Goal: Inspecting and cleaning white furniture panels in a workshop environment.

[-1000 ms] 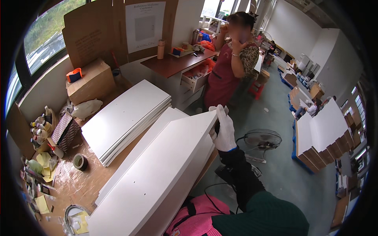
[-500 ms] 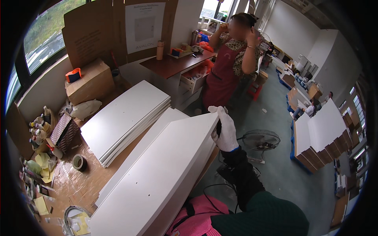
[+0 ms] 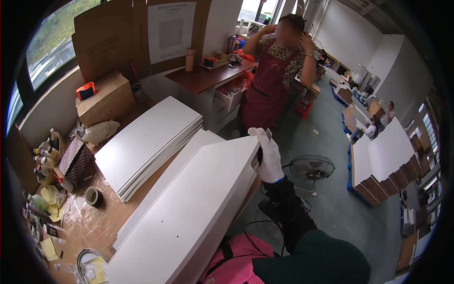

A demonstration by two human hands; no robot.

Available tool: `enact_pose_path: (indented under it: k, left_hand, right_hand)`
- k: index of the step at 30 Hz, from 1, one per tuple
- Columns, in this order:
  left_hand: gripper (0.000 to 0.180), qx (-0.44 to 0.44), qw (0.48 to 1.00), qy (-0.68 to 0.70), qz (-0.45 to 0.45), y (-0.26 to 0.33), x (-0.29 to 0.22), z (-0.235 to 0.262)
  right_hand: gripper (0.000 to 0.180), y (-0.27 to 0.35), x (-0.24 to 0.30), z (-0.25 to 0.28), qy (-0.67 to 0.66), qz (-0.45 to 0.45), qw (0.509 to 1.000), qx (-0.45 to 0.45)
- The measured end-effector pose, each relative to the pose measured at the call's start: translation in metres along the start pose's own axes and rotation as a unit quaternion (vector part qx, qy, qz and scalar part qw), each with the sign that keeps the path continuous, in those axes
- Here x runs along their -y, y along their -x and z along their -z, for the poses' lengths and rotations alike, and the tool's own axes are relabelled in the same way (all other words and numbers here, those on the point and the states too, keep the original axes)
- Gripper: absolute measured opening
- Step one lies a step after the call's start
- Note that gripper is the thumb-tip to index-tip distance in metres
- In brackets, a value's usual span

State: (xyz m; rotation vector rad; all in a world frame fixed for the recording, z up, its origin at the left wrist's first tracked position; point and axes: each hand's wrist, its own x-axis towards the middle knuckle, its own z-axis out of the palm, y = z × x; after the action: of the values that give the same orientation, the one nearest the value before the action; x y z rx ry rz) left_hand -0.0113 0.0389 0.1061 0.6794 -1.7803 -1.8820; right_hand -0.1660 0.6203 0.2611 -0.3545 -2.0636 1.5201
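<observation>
A long white panel (image 3: 184,199) with small drilled holes slants across the workbench in front of me. My right hand (image 3: 268,161), in a white work glove, is closed round its far right corner, fingertips over the top edge. The panel's near end runs out of the lower edge of the picture. Under and beside it shows the edge of another white board (image 3: 208,137). To the left lies a stack of several white panels (image 3: 149,137). My left hand is out of view.
On the bench (image 3: 78,222) are a tape roll (image 3: 93,196), an open can (image 3: 90,265) and several bottles (image 3: 45,161). A cardboard box (image 3: 106,102) stands behind. A person in a red apron (image 3: 265,94) faces me beyond the bench. Right of it is a floor fan (image 3: 309,167).
The whole view has shifted very slightly. My right hand keeps its hold on the panel corner. The person in the apron has moved their raised hands a little.
</observation>
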Motion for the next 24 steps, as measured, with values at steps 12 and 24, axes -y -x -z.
enact_pose_path:
  k: [12,24]
  left_hand:
    - [0.047,0.014,1.0,0.007,0.008,0.007,0.001,-0.002]
    - [0.049,0.021,1.0,0.008,0.015,0.012,0.001,-0.002]
  right_hand:
    - [0.031,-0.002,0.008,-0.015,-0.316,-0.122,0.939,-0.052]
    - [0.033,-0.001,0.007,-0.013,-0.303,-0.122,0.944,-0.048]
